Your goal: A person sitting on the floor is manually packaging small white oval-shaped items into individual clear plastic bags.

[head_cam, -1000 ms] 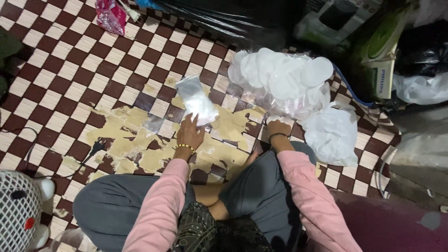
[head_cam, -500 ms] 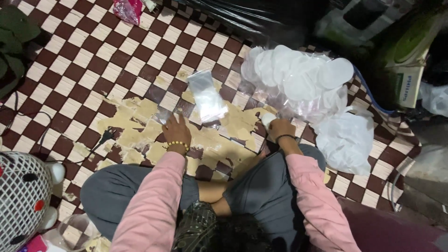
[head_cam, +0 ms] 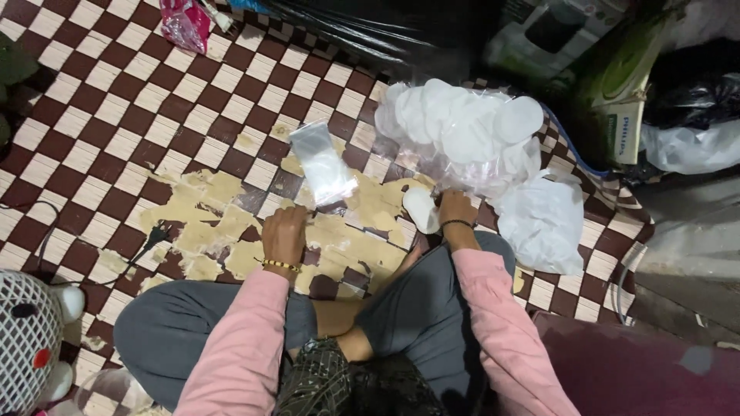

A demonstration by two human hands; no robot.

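The floor (head_cam: 116,100) is covered with a maroon-and-cream chequered sheet, worn through to patchy yellowish backing in front of the person; the person sits cross-legged in grey trousers and pink sleeves.

The left hand (head_cam: 285,235) rests palm-down on the worn patch, fingers curled loosely, holding nothing that can be seen; a gold bangle sits at its wrist. The right hand (head_cam: 456,209) is partly closed, its fingers gripping one flat, round, white pad (head_cam: 421,209) that lies on the floor just beside the hand; a dark band circles that wrist.

One small clear plastic pouch (head_cam: 320,162), rectangular and glossy, holding white pads, lies on the floor just ahead of the left hand, apart from it; one large clear bag (head_cam: 459,127) filled with many soft white discs, too many to count, lies ahead of the right hand; one crumpled white bag (head_cam: 543,219) lies to the right of that hand.

One white wire-mesh object (head_cam: 27,339) stands at lower left; one pink packet (head_cam: 185,23) lies at the top.

Compared with half a second ago, the left hand has drawn back from the pouch toward the knee; the right hand remains by the large bag; the pouch lies unchanged.
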